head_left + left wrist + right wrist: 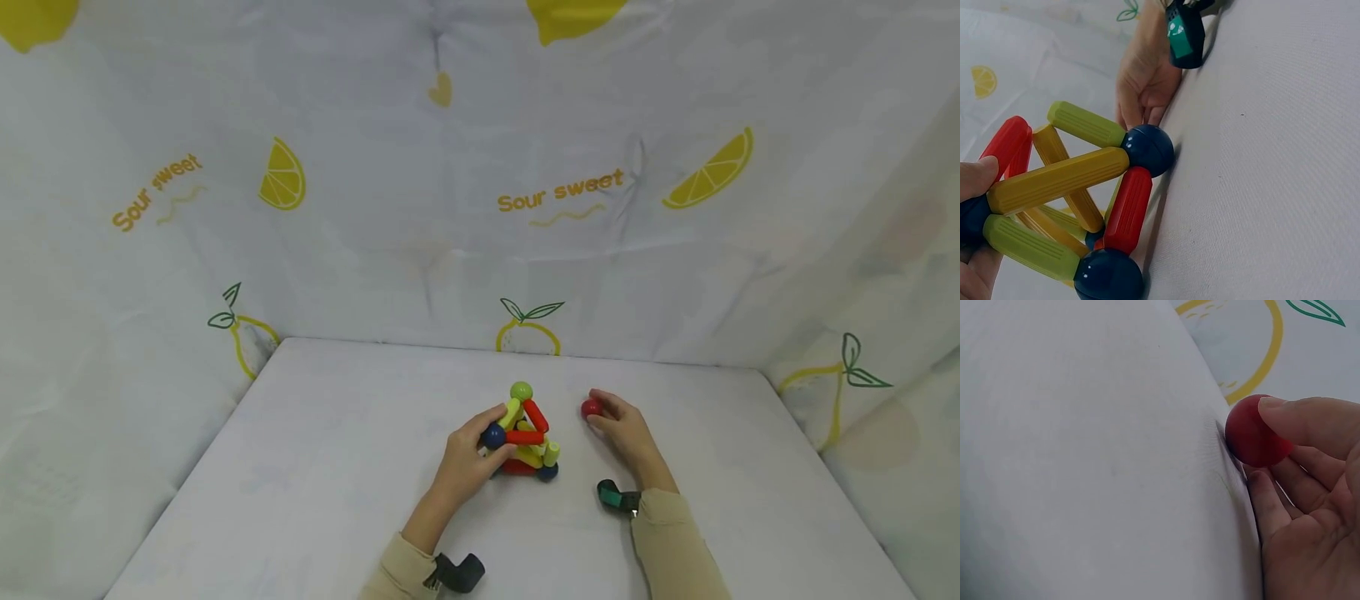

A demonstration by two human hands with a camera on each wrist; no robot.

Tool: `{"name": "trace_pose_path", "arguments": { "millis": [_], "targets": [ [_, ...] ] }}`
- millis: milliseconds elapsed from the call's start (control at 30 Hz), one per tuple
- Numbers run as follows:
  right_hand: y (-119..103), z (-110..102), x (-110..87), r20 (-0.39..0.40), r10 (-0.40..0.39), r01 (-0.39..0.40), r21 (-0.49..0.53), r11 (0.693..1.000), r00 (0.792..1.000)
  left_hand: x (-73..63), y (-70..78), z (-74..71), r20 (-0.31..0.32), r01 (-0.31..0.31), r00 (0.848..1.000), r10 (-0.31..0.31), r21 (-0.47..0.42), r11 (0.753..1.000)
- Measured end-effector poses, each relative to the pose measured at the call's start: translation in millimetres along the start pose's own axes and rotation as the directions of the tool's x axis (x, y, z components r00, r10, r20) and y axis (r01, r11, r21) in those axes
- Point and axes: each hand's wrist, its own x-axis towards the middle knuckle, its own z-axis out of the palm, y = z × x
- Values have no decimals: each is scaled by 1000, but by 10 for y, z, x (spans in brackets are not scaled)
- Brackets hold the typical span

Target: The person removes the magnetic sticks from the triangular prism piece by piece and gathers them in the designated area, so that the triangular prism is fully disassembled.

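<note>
My left hand [459, 471] grips a navy ball [492, 436] at a corner of a small framework, thumb and fingers on either side of it. The framework is built from red rods [1127, 209], yellow rods [1060, 180] and lime rods [1032, 247] joined by balls. A lime ball [521, 391] tops it, and navy balls [1109, 275] form its lower corners at the table. One lime rod [1085, 124] has a free end. To the right of the framework, my right hand [632, 435] pinches a red ball [1250, 434] low over the table, the thumb on its side.
The white table [322, 467] extends around both hands. Behind it hangs a white cloth [390, 275] printed with lemons and lettering. Black wrist devices [461, 573] are strapped at both sleeves, close over the table.
</note>
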Motion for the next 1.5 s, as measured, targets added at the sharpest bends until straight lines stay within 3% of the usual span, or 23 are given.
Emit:
{"name": "trace_pose_path", "arguments": {
  "millis": [200, 367, 667, 933, 1133, 1233, 1367, 1500],
  "targets": [
    [-45, -13, -40, 4, -14, 14, -9, 1000, 1000, -3, 3, 4, -5, 7, 1000, -7, -5, 1000],
    [-132, -52, -91, 7, -115, 115, -70, 991, 993, -2, 11, -5, -10, 10, 1000, -10, -4, 1000],
    [-550, -6, -315, 31, -228, 229, -187, 955, 973, -8, -22, 3, -17, -10, 1000, 10, 7, 1000],
    [-845, 132, -643, 58, -358, 363, -129, 923, 932, 1, -22, 8, -22, -38, 999, 38, -4, 999],
    [-896, 261, -799, 62, -490, 493, -56, 868, 870, 4, 10, -7, -17, -19, 1000, 19, 0, 1000],
    [-905, 333, -839, 70, -532, 535, -32, 844, 844, 4, 9, -7, -24, -44, 999, 44, 12, 999],
    [-905, 416, -862, 88, -543, 547, -23, 837, 835, 2, -11, 4, -37, -108, 993, 110, 49, 993],
    [-896, 468, -877, 81, -553, 557, -31, 830, 829, 1, -28, 11, -37, -122, 992, 125, 60, 991]
  ]
}}
